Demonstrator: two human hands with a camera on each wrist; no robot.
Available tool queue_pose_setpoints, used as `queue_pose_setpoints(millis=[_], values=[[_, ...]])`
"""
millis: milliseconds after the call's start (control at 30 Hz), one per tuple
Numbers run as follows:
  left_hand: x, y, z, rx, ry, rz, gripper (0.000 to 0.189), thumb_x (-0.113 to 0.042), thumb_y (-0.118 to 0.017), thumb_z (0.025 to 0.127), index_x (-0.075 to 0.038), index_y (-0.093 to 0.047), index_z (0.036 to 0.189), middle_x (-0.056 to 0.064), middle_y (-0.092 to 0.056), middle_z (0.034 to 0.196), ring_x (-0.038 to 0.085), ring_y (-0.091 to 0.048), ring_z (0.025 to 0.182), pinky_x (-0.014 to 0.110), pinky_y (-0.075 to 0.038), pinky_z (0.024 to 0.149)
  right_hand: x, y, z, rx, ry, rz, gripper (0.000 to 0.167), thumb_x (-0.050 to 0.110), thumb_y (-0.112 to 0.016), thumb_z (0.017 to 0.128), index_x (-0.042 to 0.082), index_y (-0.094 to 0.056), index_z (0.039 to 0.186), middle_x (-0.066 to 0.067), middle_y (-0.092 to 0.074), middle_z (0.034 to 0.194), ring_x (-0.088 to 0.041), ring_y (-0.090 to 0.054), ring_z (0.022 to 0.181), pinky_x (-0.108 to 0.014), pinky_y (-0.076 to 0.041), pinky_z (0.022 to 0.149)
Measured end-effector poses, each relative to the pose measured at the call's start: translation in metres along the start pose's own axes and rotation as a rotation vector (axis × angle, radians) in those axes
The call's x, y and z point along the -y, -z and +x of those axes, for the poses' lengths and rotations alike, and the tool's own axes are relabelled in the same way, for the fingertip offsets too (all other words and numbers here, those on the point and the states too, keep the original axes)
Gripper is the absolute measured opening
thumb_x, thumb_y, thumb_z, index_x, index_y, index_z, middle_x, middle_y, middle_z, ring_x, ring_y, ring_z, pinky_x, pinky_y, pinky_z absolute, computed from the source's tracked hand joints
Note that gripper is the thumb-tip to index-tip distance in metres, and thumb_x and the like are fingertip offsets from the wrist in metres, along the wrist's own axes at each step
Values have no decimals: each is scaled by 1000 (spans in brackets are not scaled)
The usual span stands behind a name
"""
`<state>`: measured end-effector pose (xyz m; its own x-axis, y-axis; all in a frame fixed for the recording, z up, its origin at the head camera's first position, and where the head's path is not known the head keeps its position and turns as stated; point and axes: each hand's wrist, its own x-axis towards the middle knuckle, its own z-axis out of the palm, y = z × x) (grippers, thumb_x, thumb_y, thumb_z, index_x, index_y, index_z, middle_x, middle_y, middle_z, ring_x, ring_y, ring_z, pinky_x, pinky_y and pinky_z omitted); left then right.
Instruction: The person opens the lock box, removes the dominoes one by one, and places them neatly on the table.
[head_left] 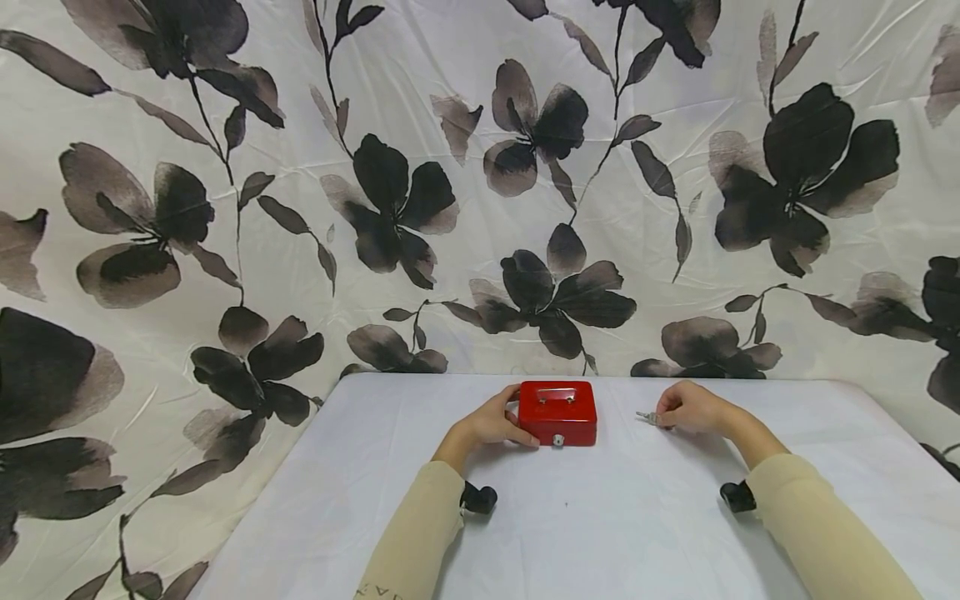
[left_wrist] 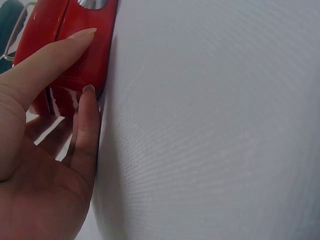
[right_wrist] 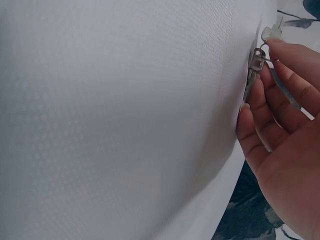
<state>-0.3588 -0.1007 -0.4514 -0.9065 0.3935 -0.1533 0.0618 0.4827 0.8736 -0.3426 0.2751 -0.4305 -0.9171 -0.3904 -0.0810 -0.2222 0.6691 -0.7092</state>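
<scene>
A small red metal cash box (head_left: 577, 427) with a silver lid handle (head_left: 557, 398) and a round front lock (head_left: 558, 440) sits shut towards the table's far side. My left hand (head_left: 491, 423) holds its left end, thumb on the front face, other fingers by the side, as the left wrist view shows. To the right of the box, my right hand (head_left: 693, 410) pinches one of two small keys (head_left: 647, 417) joined by a ring. In the right wrist view, the pinched key (right_wrist: 272, 33) points up, while the other key (right_wrist: 252, 75) hangs against the white tablecloth.
A white cloth covers the table (head_left: 570, 533). Behind it hangs a white curtain (head_left: 465, 225) with dark flower prints. Black wrist cameras, left (head_left: 478, 498) and right (head_left: 738, 497), are worn by the pale yellow sleeves.
</scene>
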Motion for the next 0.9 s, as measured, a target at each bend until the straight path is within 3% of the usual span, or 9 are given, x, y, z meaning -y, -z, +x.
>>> queue_pose_setpoints(millis=[367,900], values=[[2,0,2,-4,9,-11,95,-19,-91,76,-18,-38,156,7,-52,142,24,-56,106,44,-54,94,-6,1,-3,-30,42,50,9,2,-68,93,-7,-67,91,-8,-69,81,-17,-56,74,-28,-46,64],[2,-1,0,-11,1,15,95,-20,-90,78,-17,-36,156,8,-49,147,24,-54,110,47,-52,99,-2,1,-12,-71,27,59,10,3,-69,91,-7,-69,95,-5,-68,83,-15,-53,74,-27,-43,63]])
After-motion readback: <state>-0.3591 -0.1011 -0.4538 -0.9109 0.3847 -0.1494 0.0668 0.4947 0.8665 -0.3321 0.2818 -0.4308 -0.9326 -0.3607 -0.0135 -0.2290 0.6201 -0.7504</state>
